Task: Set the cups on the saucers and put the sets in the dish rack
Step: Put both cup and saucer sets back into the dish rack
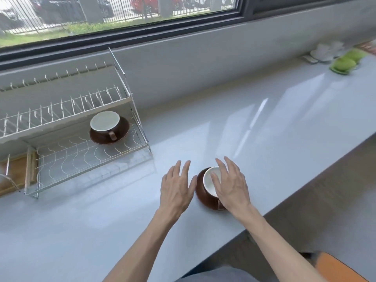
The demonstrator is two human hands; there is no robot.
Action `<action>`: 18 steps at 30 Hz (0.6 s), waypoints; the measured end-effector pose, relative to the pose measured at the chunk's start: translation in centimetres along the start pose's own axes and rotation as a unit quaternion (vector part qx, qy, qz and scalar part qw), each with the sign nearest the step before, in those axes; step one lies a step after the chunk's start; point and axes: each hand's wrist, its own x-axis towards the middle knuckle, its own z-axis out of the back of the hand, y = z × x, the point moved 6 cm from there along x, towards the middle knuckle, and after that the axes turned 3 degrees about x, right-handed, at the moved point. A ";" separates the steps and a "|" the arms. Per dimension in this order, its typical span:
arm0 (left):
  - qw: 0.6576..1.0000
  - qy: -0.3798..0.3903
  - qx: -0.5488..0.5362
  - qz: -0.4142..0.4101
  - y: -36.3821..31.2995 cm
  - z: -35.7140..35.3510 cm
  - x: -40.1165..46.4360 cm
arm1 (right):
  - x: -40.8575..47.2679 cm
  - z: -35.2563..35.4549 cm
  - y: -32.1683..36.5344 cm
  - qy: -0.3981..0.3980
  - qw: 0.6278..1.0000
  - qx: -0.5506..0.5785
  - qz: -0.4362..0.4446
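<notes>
near cup (211, 181) part-hidden, far items (343, 63) blurred

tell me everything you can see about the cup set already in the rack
The set is a brown cup with a white inside, upright on a matching brown saucer. Both look like glazed ceramic. The cup looks empty, and its handle points toward the camera. The set rests on the wire lower shelf of the rack, near its right end, just under the upper tier of plate prongs. Neither hand touches it; only the saucer meets the wires.
</notes>
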 end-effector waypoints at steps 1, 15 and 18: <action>1.000 0.010 -0.008 -0.002 -0.6 -0.6 0.0 | -0.2 -0.1 -0.7 0.006 1.000 0.008 -0.012; 0.957 0.159 -0.207 0.125 -1.7 -6.8 0.8 | 0.5 -2.9 -6.8 0.095 0.937 0.263 -0.211; 0.946 0.170 -0.236 0.143 -1.5 -7.1 1.3 | 0.9 -3.3 -7.5 0.105 0.937 0.257 -0.212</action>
